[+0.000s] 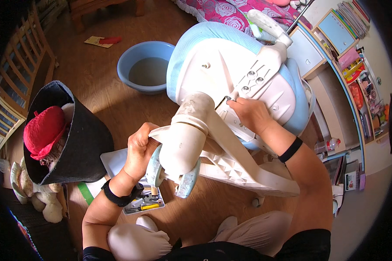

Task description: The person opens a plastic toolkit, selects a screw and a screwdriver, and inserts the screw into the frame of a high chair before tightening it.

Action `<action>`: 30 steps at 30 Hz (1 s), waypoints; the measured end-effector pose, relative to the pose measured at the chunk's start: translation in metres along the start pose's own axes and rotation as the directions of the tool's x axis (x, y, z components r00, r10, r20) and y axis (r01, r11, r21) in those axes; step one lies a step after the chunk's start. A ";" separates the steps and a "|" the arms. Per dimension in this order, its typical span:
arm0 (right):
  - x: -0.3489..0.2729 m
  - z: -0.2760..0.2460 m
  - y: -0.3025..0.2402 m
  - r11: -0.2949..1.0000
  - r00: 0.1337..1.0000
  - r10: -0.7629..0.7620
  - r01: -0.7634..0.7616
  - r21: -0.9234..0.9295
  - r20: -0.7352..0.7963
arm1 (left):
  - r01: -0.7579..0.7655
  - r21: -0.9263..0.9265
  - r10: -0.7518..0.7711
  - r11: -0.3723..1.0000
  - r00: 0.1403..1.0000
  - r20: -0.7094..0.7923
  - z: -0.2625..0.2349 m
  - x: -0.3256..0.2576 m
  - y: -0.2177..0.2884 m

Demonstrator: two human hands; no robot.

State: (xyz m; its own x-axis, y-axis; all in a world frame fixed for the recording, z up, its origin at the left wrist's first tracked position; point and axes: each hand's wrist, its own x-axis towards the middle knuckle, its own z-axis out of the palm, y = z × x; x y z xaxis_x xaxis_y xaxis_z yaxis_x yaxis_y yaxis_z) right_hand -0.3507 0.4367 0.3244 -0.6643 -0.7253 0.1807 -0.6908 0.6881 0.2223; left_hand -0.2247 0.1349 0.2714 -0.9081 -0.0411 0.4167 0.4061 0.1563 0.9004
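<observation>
A swivel chair lies tipped over, with the white underside of its light-blue seat (200, 78) turned toward me. Its white legged base (265, 178) juts out at me, and a caster (186, 185) with pale blue-green worn wheels sits at the nearest end. My left hand (139, 145) is closed round the edge of the base beside that caster. At the seat's underside, my right hand (250, 114) is closed, fingertips pinched by a small dark metal part. Whatever they pinch is too small to make out. A white armrest bracket (265, 65) with several bolts is fixed just above.
On the floor at left stand a black felt bin (89, 139) with a red item in it and a tool tray (157, 206). A blue basin (128, 76) of water sits behind. Shelves (335, 100) line the right; a clear bottle (329, 145) lies near them.
</observation>
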 end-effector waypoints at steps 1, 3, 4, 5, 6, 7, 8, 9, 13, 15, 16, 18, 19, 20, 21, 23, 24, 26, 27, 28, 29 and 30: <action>0.000 0.001 0.001 1.000 1.000 0.001 -0.001 0.000 0.000 | -0.002 0.007 0.002 1.000 1.000 0.000 0.001 0.001 0.000; -0.002 0.002 0.003 0.999 1.000 0.028 -0.028 0.019 0.012 | -0.003 0.014 0.003 1.000 1.000 0.004 0.002 0.003 0.000; 0.000 0.001 0.001 1.000 1.000 0.024 -0.024 0.015 0.010 | 0.006 0.007 -0.006 1.000 1.000 -0.001 0.001 0.001 -0.001; 0.002 -0.001 0.000 0.997 0.998 0.064 -0.065 0.050 0.019 | 0.014 0.000 -0.014 1.000 1.000 -0.006 0.000 -0.001 -0.001; 0.004 -0.002 -0.002 0.991 0.994 0.104 -0.106 0.084 0.029 | 0.012 -0.002 -0.012 1.000 1.000 -0.011 -0.002 -0.002 -0.001; 0.005 -0.003 -0.002 0.991 0.994 0.104 -0.106 0.087 0.029 | 0.061 -0.062 -0.062 0.996 0.998 -0.005 -0.001 -0.002 -0.001; 0.005 -0.004 -0.002 0.988 0.991 0.124 -0.127 0.092 0.047 | 0.111 -0.121 -0.111 0.986 0.994 0.003 -0.001 -0.001 -0.001; 0.006 -0.004 -0.002 0.984 0.988 0.142 -0.148 0.096 0.066 | 0.112 -0.120 -0.113 0.986 0.994 0.002 -0.001 0.000 0.000; 0.002 0.005 0.006 0.975 0.988 0.149 -0.140 0.171 -0.041 | 0.025 0.007 -0.025 1.000 1.000 0.000 0.000 0.002 0.001; 0.004 0.001 0.000 0.968 0.983 0.178 -0.169 0.185 -0.034 | 0.028 0.003 -0.028 1.000 1.000 -0.004 0.000 0.001 0.000; 0.004 0.001 -0.001 0.968 0.983 0.179 -0.169 0.186 -0.034 | 0.032 0.005 -0.032 0.999 0.999 -0.008 0.001 0.000 -0.001; 0.003 0.001 -0.003 0.986 0.988 0.153 -0.154 0.070 0.015 | 0.036 0.007 -0.036 0.999 0.999 -0.012 0.002 0.000 -0.002; 0.002 0.002 -0.003 0.986 0.988 0.153 -0.154 0.070 0.016 | 0.044 -0.004 -0.044 0.999 0.999 -0.013 0.001 -0.001 -0.002; 0.000 0.003 -0.003 0.986 0.989 0.146 -0.145 0.084 -0.008 | 0.051 -0.014 -0.051 0.999 0.999 -0.014 0.001 -0.001 -0.003; -0.001 0.003 -0.002 0.986 0.990 0.139 -0.135 0.098 -0.032 | 0.051 -0.014 -0.051 0.999 0.999 -0.013 0.001 -0.001 -0.003; -0.001 0.003 -0.002 0.987 0.989 0.139 -0.134 0.086 -0.054 | 0.045 0.000 -0.045 0.999 0.999 -0.004 0.000 0.000 -0.001; -0.001 0.003 -0.002 0.988 0.987 0.139 -0.134 0.072 -0.076 | 0.045 0.001 -0.045 0.999 0.999 -0.004 0.000 0.000 -0.001; 0.000 0.000 0.000 0.995 0.994 0.098 -0.097 0.012 -0.041 | 0.039 -0.041 -0.040 0.998 0.999 -0.012 0.001 -0.001 -0.001; 0.001 -0.001 0.000 0.997 0.998 0.057 -0.057 -0.048 -0.005 | 0.040 -0.041 -0.041 0.998 0.999 -0.010 0.001 0.000 -0.001; 0.001 -0.002 0.001 0.997 0.998 0.057 -0.057 -0.047 -0.004 | 0.029 -0.028 -0.029 0.999 1.000 -0.006 0.000 0.000 -0.001; 0.001 -0.003 0.002 0.998 0.999 0.044 -0.045 -0.036 -0.016 | 0.019 -0.015 -0.019 1.000 1.000 -0.002 0.000 0.000 -0.001; 0.000 -0.003 0.002 0.999 0.999 0.031 -0.032 -0.025 -0.027 | 0.020 -0.015 -0.020 1.000 1.000 -0.001 0.000 0.000 -0.001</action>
State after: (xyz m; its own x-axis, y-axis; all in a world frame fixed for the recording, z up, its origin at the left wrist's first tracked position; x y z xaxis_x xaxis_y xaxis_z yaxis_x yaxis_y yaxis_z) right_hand -0.3518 0.4379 0.3276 -0.6777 -0.7039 0.2128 -0.6619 0.7100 0.2404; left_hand -0.2248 0.1343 0.2701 -0.9160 -0.0452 0.3987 0.3893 0.1406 0.9103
